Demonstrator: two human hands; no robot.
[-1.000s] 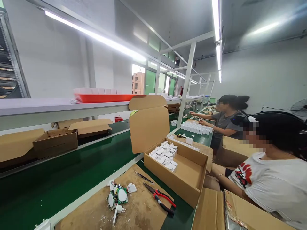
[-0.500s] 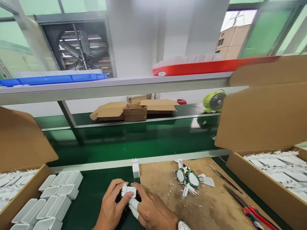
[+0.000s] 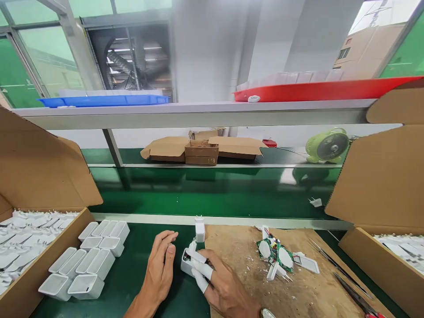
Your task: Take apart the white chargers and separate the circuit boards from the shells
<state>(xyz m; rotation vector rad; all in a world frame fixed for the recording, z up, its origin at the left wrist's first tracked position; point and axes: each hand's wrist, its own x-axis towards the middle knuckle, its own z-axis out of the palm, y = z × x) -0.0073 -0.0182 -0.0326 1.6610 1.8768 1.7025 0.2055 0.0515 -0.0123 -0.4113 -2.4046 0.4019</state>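
Note:
My right hand [image 3: 223, 280], with white covers on some fingers, grips a small white plastic charger housing [image 3: 186, 264] above the green table. The housing has an open side with dark parts inside. My left hand [image 3: 161, 267] is just left of it, fingers stretched out and holding nothing. Beyond my hands a white plug adapter [image 3: 200, 230] stands upright near the table's back strip. To the left of my left hand sit rows of empty white plastic cases [image 3: 86, 282].
Green circuit boards [image 3: 277, 255] with white parts lie on a brown work sheet [image 3: 245, 287]. Tweezers [image 3: 338, 265] and red-handled pliers [image 3: 356, 296] lie to the right. Open cartons of white parts flank me, left carton [image 3: 71, 236] and right carton [image 3: 357, 247]. A shelf [image 3: 198, 119] spans ahead.
My left hand has come off the white housing and opened beside it. The housing stays in my right hand. The camera view has turned slightly left.

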